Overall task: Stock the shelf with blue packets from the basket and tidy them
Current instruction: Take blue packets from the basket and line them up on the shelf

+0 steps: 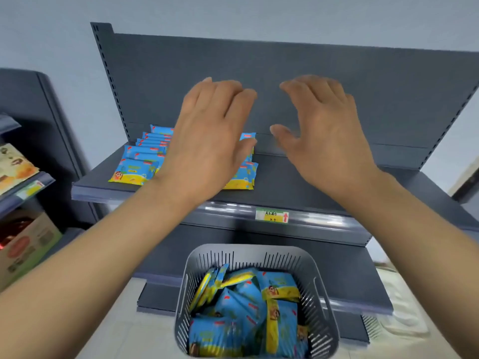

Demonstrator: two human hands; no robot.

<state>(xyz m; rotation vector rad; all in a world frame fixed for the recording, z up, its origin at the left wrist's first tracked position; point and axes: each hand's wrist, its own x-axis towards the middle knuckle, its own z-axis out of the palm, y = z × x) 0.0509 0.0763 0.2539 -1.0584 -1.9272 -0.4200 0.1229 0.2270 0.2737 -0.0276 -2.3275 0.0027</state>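
Grey wall and a dark back panel (285, 60) are standing behind the shelf (298, 182). Both hands are hovering above it, fingers spread, holding nothing: the left hand (207, 136) over the shelf packets (137, 164), the right hand (324, 141) further right. The left hand is hiding part of those rows. Nearer, lower, a basket (259, 255) is holding loose packets (246, 307). A price tag (271, 215) is sitting on the shelf edge, print unreadable. A box (26, 244) at left is being cut off.
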